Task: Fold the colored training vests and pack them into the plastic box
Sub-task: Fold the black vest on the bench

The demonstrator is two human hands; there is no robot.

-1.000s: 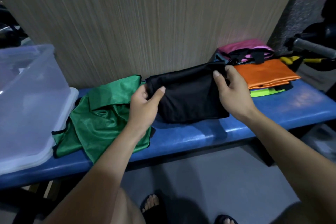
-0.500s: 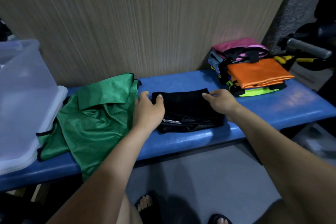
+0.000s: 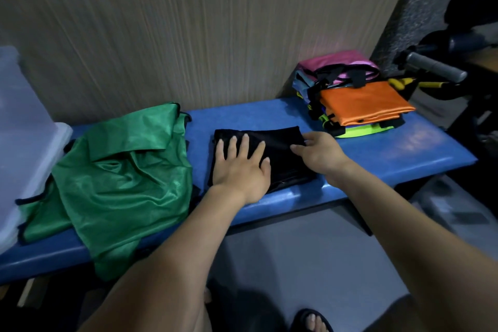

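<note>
A folded black vest [image 3: 283,153] lies flat on the blue bench [image 3: 390,151]. My left hand [image 3: 241,167] presses down on its left half with straight, spread fingers. My right hand [image 3: 318,152] rests on the vest's right edge, fingers relaxed and pointing left. A crumpled green vest [image 3: 121,178] lies to the left, hanging over the bench's front edge. At the far left stands the clear plastic box [image 3: 24,148]. A stack of folded vests, orange [image 3: 363,101] on top and pink [image 3: 334,62] behind, sits at the right.
A wood-grain wall rises behind the bench. A dark bicycle handlebar [image 3: 433,66] and yellow-handled tool [image 3: 420,83] stick out at the far right. Grey floor lies below, with my sandalled foot [image 3: 312,321] at the bottom.
The black vest went from held up against the wall to folded flat on the bench. My left hand slid onto it and flattened; my right hand released its edge.
</note>
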